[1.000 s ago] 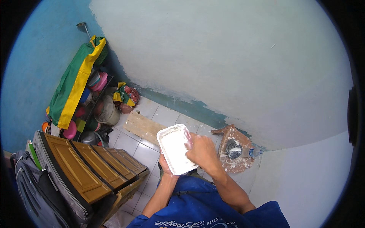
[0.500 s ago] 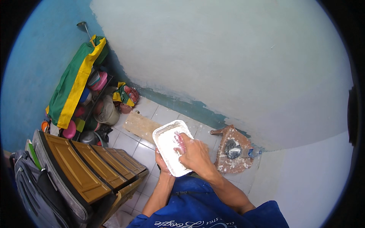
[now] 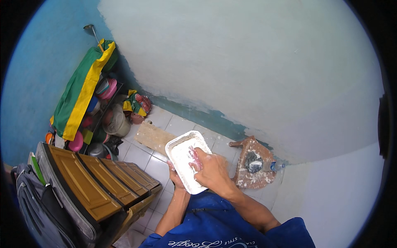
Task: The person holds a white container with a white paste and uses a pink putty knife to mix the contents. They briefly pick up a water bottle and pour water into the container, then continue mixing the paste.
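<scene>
A white rectangular tray (image 3: 181, 143) is held up in front of my body, with thick white paste (image 3: 182, 160) spread inside it. My left hand (image 3: 175, 177) grips its left side, and part of that hand is hidden beneath the tray. Over the tray, my right hand (image 3: 213, 170) is closed round a small pinkish-red object (image 3: 194, 158) smeared with white. Its exact kind cannot be made out; its lower end touches the paste. White specks mark the fingers.
A paste-spattered brown stool (image 3: 259, 182) carries a dark bag and a clear bottle (image 3: 277, 166). Ahead rises a partly whitened wall (image 3: 248, 62). On the tiled floor lies a board (image 3: 153, 136). Wooden drawers (image 3: 82, 182) and a crowded rack with a green-yellow cover (image 3: 78, 91) stand left.
My right hand has shifted slightly down and left over the tray with the pinkish-red object. The tray has tilted slightly; more of its far inner wall shows.
</scene>
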Available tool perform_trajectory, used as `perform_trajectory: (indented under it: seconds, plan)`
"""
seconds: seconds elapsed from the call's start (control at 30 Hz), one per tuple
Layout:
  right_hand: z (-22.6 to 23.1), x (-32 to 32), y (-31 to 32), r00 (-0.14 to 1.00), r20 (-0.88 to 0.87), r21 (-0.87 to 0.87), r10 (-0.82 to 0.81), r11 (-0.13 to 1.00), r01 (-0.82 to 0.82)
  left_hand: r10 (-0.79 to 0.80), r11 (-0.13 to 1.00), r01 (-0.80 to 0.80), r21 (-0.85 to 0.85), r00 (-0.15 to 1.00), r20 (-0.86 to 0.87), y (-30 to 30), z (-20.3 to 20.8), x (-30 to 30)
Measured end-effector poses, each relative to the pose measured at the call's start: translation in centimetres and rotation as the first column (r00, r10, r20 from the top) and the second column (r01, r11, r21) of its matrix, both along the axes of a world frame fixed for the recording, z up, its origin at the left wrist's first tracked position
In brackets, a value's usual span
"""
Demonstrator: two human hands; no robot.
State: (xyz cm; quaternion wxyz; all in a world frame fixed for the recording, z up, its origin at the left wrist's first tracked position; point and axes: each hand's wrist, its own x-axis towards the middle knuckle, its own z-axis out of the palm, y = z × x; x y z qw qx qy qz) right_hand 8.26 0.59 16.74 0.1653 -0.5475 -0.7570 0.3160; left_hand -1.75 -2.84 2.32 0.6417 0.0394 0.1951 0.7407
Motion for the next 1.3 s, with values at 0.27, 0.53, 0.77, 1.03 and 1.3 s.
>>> perform_trajectory:
  seconds: [0.27, 0.53, 0.77, 1.03, 1.3]
  plan:
    - [-0.9, 0.2, -0.1, 0.991, -0.112, -0.006, -0.075, 0.997, 0.075, -0.005, 1.0, 0.006, 0.014, 1.0, -0.014, 0.0, -0.7, -0.1]
    - [-1.1, 0.1, -0.5, 0.991, -0.124, 0.04, -0.048, 0.998, 0.054, -0.012, 0.999, 0.013, 0.048, 1.0, -0.015, 0.2, 0.1, 0.2]
    - [-0.6, -0.2, -0.4, 0.985, -0.169, 0.056, -0.019, 0.998, 0.028, -0.015, 0.997, 0.014, 0.079, 1.0, 0.003, 0.2, 0.0, 0.1]
    - [-0.6, -0.2, 0.0, 0.99, -0.12, 0.032, -0.068, 0.997, 0.072, -0.032, 0.99, 0.032, 0.136, 0.999, 0.003, 0.5, 0.3, 0.1]
    - [-1.1, 0.0, -0.1, 0.993, -0.095, 0.054, -0.07, 0.996, 0.075, -0.016, 0.997, 0.021, 0.077, 0.997, -0.074, 0.3, 0.0, 0.2]
